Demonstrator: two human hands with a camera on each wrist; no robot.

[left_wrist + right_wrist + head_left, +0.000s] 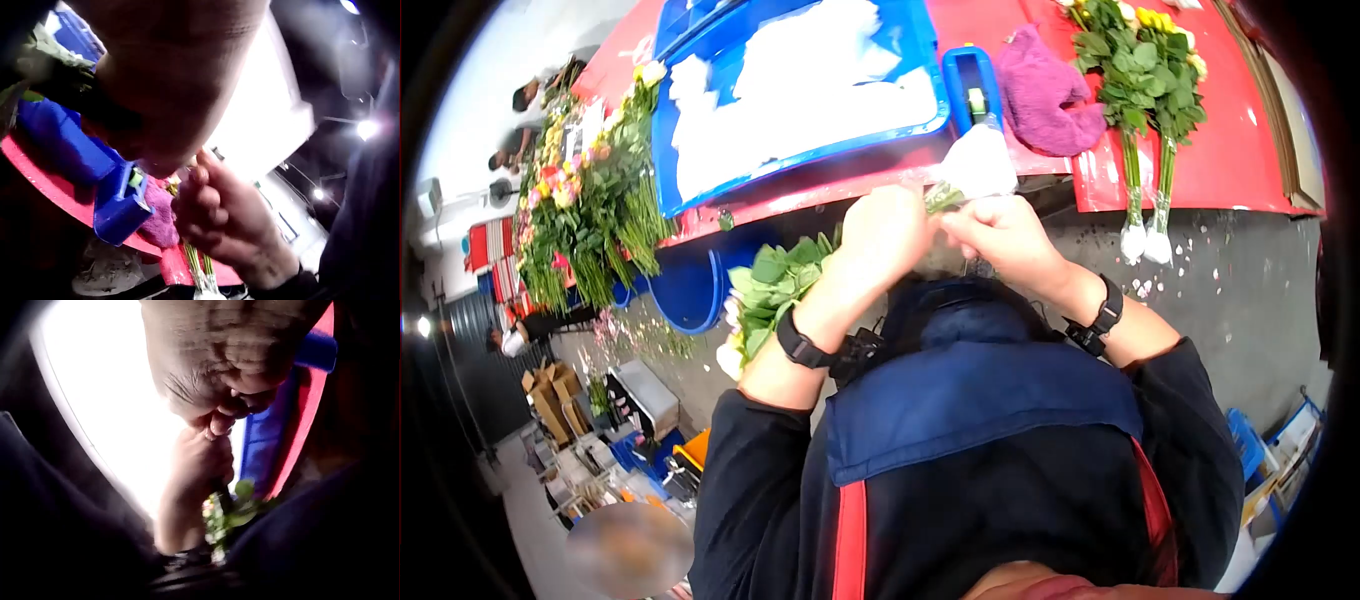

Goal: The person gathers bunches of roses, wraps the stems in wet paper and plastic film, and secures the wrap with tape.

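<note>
My left hand grips the stems of a leafy bunch of flowers, whose blooms hang low at the left, partly behind the forearm. A white wrap covers the stem ends beyond the fingers. Against the stems, just below this wrap, is my right hand, its fingers curled and its thumb close to the left hand. In the left wrist view the right hand's fingers bunch together. I cannot tell what they pinch.
On the red table are a blue tray of white material, a blue tape dispenser, a purple cloth and finished-looking wrapped bunches. More flowers lie at the left, above a blue bucket.
</note>
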